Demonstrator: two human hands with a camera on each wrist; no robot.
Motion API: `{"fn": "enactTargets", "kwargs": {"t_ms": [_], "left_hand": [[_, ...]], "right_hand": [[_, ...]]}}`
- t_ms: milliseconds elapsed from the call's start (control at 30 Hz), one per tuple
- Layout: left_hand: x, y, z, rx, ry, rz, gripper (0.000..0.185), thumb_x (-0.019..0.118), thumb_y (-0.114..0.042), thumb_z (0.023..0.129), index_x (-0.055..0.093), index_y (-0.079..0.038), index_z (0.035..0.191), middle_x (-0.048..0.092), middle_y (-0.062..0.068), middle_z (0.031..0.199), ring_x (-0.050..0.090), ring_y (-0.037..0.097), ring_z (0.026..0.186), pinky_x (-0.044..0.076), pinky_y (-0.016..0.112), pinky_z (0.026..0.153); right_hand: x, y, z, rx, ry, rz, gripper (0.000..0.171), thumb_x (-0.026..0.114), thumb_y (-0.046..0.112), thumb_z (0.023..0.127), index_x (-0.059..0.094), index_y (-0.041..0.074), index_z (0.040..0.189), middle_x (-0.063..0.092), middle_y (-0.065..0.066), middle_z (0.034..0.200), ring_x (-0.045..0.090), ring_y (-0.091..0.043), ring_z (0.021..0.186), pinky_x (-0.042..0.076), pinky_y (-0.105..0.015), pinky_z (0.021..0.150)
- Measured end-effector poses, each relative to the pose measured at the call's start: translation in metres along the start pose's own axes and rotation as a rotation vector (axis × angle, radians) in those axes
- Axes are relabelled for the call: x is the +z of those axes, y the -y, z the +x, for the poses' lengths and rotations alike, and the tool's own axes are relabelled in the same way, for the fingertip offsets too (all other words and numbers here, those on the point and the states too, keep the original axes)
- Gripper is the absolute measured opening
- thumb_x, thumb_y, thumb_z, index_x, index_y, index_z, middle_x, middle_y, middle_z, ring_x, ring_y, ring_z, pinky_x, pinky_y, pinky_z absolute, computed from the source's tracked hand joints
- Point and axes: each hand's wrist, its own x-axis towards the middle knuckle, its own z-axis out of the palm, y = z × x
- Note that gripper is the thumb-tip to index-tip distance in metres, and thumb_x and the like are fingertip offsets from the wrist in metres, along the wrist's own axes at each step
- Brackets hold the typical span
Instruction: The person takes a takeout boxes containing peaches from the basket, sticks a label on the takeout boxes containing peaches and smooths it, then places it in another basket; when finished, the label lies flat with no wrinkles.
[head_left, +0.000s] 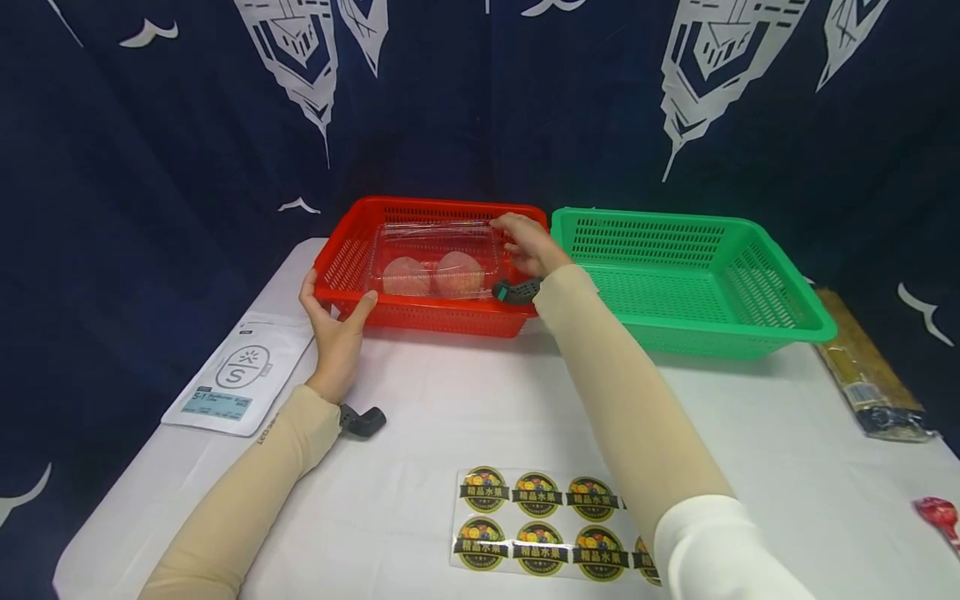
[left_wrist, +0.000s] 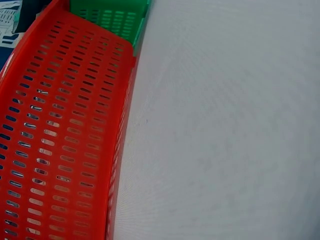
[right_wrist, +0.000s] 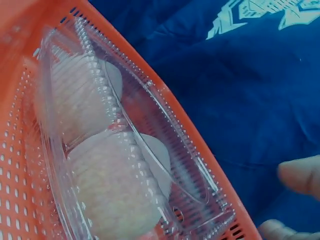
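While the left hand (head_left: 335, 327) grips the near left corner of a red basket (head_left: 352, 250), thumb hooked over the rim, the right hand (head_left: 525, 243) reaches into the basket from the right. Its fingers rest on the far right corner of a clear plastic box (head_left: 435, 258); whether they pinch the box or only touch it cannot be told. The box lies inside the red basket and holds two pale pink fruits (head_left: 433, 275), side by side.

The step in hand looks like taking hold of the box. Lifting it would probably call for a firm pinch on its thin rim, with the basket held steady.

An open green basket (head_left: 697, 283) touches the red one's right side. On the white table (head_left: 465, 400), a sheet of round stickers (head_left: 540, 521) reads "精品水果". A white pouch (head_left: 242, 375) at left bears a large "S"; its small print is unreadable.
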Motion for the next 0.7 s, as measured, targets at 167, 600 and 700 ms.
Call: {"fn": "enactTargets", "kwargs": {"t_ms": [167,600,700], "left_hand": [[-0.0002,-0.0012,-0.0004,0.001,-0.001,0.007,0.093,0.072,-0.015,0.102,0.009,-0.031,0.167,0.018,0.007,0.173,0.022,0.024,0.159,0.038,0.035,0.125],[-0.0014,0.0018,-0.0006,-0.004,-0.006,0.013,0.093,0.073,-0.015,0.101,0.010,-0.030,0.168,0.020,0.006,0.172,0.023,0.022,0.159,0.038,0.035,0.125],[-0.0005,0.0008,-0.0008,-0.003,-0.007,0.019,0.093,0.073,-0.015,0.101,0.010,-0.030,0.167,0.021,0.005,0.172,0.023,0.022,0.158,0.038,0.035,0.125]], "right_hand": [[0.0035,-0.0027,0.0019,0.011,0.030,-0.048,0.049,0.056,0.025,0.112,0.047,0.011,0.159,0.024,-0.007,0.176,0.026,-0.033,0.160,0.034,-0.052,0.128],[0.0051,-0.0054,0.0034,0.089,0.098,-0.366,0.056,0.050,0.030,0.114,0.042,0.010,0.166,0.029,-0.017,0.175,0.035,-0.039,0.157,0.043,-0.054,0.121],[0.0057,-0.0041,0.0017,0.113,0.087,-0.373,0.058,0.052,0.030,0.113,0.042,0.009,0.165,0.033,-0.021,0.172,0.040,-0.040,0.154,0.044,-0.050,0.121]]}}
